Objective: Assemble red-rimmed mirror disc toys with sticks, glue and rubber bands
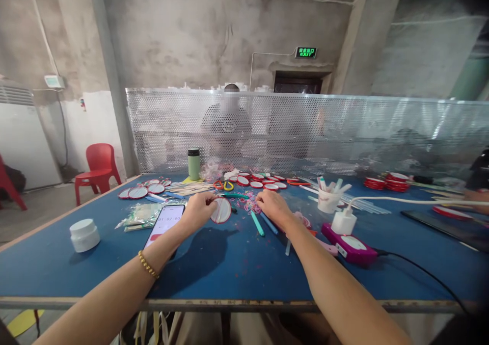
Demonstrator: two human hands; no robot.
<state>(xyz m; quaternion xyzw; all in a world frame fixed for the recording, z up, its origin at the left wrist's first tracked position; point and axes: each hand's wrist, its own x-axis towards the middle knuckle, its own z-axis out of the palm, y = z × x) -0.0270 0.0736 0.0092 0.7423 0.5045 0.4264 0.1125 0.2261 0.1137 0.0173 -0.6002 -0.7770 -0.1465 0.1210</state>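
Note:
My left hand [201,211] is closed on the left edge of a round red-rimmed disc [221,211] with a pale face, held a little above the blue table. Right of the disc, my right hand [272,206] has its fingers pinched together beside a heap of thin coloured loops [250,203]. What those fingers hold, if anything, is too small to make out. A teal pen [257,224] and a blue pen [269,223] lie just below the right hand. Behind the disc is another teal pen [231,195].
A phone [165,222] lies under my left forearm, near a white jar [84,235]. More red-rimmed discs [256,181] are piled at the back. To the right stand a cup of pens [328,198] and a purple power strip [349,244]. A person sits behind the perforated metal screen [168,126].

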